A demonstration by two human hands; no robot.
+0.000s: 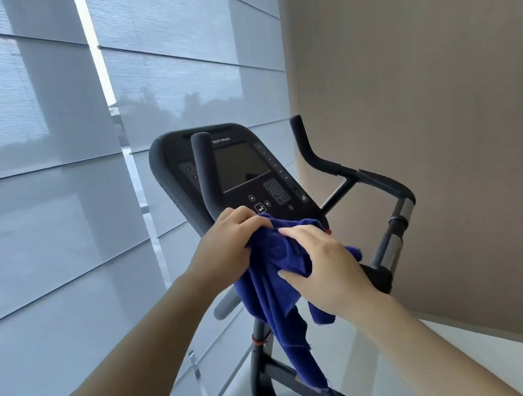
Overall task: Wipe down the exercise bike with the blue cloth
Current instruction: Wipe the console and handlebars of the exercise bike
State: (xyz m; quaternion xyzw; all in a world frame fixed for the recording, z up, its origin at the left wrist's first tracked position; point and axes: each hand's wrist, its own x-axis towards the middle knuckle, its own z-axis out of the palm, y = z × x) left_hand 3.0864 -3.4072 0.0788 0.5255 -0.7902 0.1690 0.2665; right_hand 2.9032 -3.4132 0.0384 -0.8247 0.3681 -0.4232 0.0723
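Observation:
The black exercise bike stands in front of me, its console [241, 166] with a dark screen and keypad facing me. A blue cloth [274, 285] is bunched just below the console and hangs down over the bike's stem. My left hand [226, 244] grips the cloth's upper edge at the base of the left upright handlebar [205, 172]. My right hand [325, 263] pinches the cloth from the right, fingers spread over it. The right handlebar [352, 176] curves out untouched.
Grey roller blinds [47, 197] cover a tall window on the left. A beige wall panel [443, 100] rises close behind the bike on the right. The pale floor [416, 361] shows below, with the bike's lower frame [266, 385] near my legs.

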